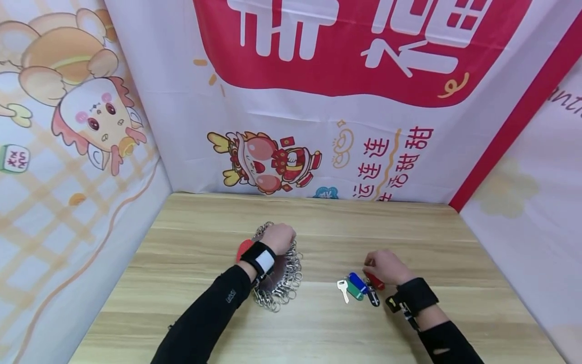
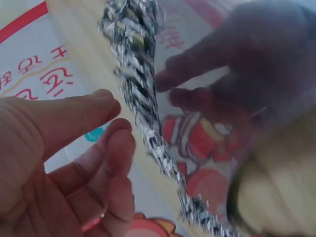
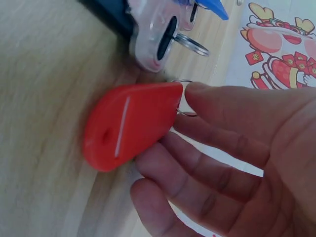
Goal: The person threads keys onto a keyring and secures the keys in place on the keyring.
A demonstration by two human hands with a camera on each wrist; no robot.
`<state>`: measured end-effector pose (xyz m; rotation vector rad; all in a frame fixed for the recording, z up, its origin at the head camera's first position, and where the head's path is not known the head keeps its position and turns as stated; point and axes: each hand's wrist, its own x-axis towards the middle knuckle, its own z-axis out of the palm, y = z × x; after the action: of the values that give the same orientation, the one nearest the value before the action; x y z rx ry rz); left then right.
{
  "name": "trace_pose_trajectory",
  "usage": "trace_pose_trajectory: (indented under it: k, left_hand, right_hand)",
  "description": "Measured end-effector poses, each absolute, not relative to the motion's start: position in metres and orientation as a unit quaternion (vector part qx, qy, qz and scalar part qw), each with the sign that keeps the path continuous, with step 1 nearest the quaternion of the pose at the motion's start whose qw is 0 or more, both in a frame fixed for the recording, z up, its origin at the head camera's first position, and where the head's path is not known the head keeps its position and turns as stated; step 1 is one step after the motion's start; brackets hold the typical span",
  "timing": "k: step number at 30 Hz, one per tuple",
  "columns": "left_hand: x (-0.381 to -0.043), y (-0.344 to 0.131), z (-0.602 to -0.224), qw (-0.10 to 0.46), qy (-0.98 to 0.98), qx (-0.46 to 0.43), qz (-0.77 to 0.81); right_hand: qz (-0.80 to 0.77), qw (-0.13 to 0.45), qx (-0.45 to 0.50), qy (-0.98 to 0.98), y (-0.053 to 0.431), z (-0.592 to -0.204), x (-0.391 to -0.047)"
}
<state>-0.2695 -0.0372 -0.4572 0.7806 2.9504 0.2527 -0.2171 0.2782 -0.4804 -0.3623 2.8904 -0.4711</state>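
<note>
My left hand [image 1: 279, 238] is over the far rim of a round, mirror-like disc [image 1: 278, 270] edged with many metal rings and clasps [image 1: 289, 283]. In the left wrist view its thumb and fingertips are bent close together beside the metal clasps [image 2: 140, 84], with nothing seen between them. The disc's shiny surface reflects this hand. My right hand [image 1: 388, 266] pinches a red plastic key tag [image 3: 133, 123] at its ring end, low over the table. Close by lie a blue tag [image 1: 357, 282], a green tag [image 1: 354, 291], a dark keychain [image 1: 373, 297] and a key [image 1: 343, 288].
A red piece [image 1: 244, 248] shows at the disc's left edge, partly behind my left wrist. The wooden table [image 1: 191, 222] ends at a printed cloth wall [image 1: 191, 167] at the back, with more printed cloth on both sides.
</note>
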Motion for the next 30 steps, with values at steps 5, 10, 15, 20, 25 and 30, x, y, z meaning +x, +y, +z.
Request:
trace_pose_trajectory:
  k: [5,10,15,20,25,30]
  left_hand:
    - [-0.262,-0.027,-0.458,0.072,0.952,0.281,0.097]
    - [-0.26,-0.021,-0.462,0.064,0.949,0.294,0.096]
    - [-0.264,-0.016,-0.469,0.042,0.951,0.295,0.082]
    - [-0.268,-0.014,-0.473,0.007,0.955,0.289,0.063]
    - [-0.268,-0.012,-0.474,0.023,0.957,0.284,0.058]
    - [-0.271,-0.009,-0.48,0.014,0.951,0.305,0.044]
  right_hand:
    - [-0.165,0.094,-0.119,0.975,0.279,-0.483,-0.217]
    - [-0.184,0.101,-0.102,0.972,0.282,-0.48,-0.217]
    - [-0.224,0.097,-0.091,0.965,0.285,-0.471,-0.219]
    - [-0.255,0.068,-0.097,0.959,0.285,-0.455,-0.22]
    - [-0.283,0.038,-0.101,0.953,0.282,-0.443,-0.22]
    - [-0.306,0.017,-0.102,0.946,0.274,-0.433,-0.218]
